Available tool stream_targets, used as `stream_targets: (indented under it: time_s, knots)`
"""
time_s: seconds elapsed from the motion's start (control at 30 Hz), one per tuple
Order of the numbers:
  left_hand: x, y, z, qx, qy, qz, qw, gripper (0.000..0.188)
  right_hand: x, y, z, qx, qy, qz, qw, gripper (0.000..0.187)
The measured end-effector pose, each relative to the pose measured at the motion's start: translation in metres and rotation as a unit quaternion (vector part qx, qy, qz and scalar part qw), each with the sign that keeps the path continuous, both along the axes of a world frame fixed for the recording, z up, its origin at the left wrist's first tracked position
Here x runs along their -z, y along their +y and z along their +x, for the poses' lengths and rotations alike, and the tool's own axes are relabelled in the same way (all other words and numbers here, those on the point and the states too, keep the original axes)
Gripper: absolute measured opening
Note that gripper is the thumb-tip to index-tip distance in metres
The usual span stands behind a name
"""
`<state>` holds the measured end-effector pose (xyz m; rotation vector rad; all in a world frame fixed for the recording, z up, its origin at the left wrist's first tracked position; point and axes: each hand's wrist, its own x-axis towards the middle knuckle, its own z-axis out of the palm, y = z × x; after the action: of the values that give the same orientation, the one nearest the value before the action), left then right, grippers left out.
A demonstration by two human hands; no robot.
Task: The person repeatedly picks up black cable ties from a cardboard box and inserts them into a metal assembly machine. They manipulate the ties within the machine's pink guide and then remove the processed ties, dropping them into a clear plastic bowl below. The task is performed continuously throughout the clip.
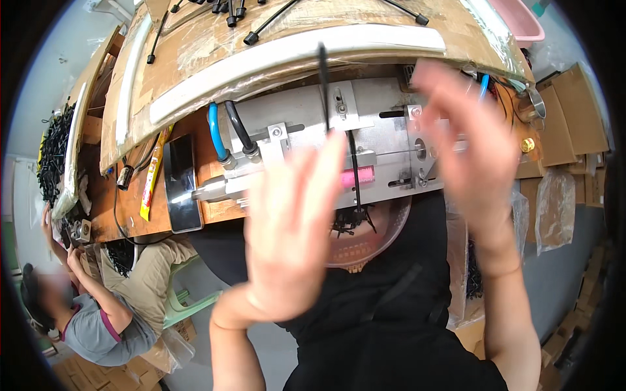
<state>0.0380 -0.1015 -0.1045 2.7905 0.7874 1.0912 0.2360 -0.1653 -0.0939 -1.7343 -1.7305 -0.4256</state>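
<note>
Blurred by motion, my left hand [287, 228] is raised over the front of a metal fixture [385, 140]. A thin black rod [324, 85] rises from its fingertips, seemingly pinched there. My right hand [473, 143], also blurred, hovers over the fixture's right end with thumb and fingers apart and nothing visible in them. Another thin black rod [355, 166] lies across the fixture, beside a pink cylinder [365, 174]. Below the fixture's front edge sits a pinkish translucent basket [385, 241] with small black pieces in it, partly hidden by my left hand.
Black rods with thick ends [251, 38] lie on a cardboard-covered shelf [195, 65] behind. A phone [182, 182], yellow packet [152, 176] and blue hose [215, 130] are at the left. Another person [98, 326] sits far left. Cardboard boxes [567, 117] stand at the right.
</note>
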Motion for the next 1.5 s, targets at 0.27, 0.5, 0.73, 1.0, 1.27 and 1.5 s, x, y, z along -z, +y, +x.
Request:
stream_targets:
  time_s: [0.27, 0.5, 0.73, 1.0, 1.27, 1.5]
  knots:
    - [0.044, -0.059, 0.012, -0.013, 0.161, -0.061, 0.985, 0.064, -0.113, 0.086, 0.074, 0.057, -0.077, -0.355, 0.930, 0.024]
    - [0.043, -0.059, 0.008, -0.019, 0.171, -0.047, 0.984, 0.066, -0.100, 0.035, 0.081, -0.056, 0.319, -0.138, 0.936, 0.025]
    - [0.050, -0.057, 0.016, -0.024, 0.171, -0.057, 0.983, 0.067, -0.055, -0.035, 0.100, -0.121, 0.379, -0.012, 0.917, 0.036]
    - [0.046, -0.049, 0.007, -0.010, 0.174, -0.073, 0.982, 0.061, 0.013, -0.059, -0.010, -0.110, 0.296, 0.020, 0.949, 0.037]
    - [-0.045, 0.125, 0.024, 0.052, 0.013, -0.025, 0.998, 0.022, 0.075, -0.057, -0.054, -0.132, 0.182, -0.039, 0.974, 0.062]
    - [-0.052, 0.109, 0.014, 0.041, 0.016, -0.058, 0.997, 0.033, 0.083, -0.045, -0.054, -0.124, 0.176, -0.061, 0.974, 0.062]
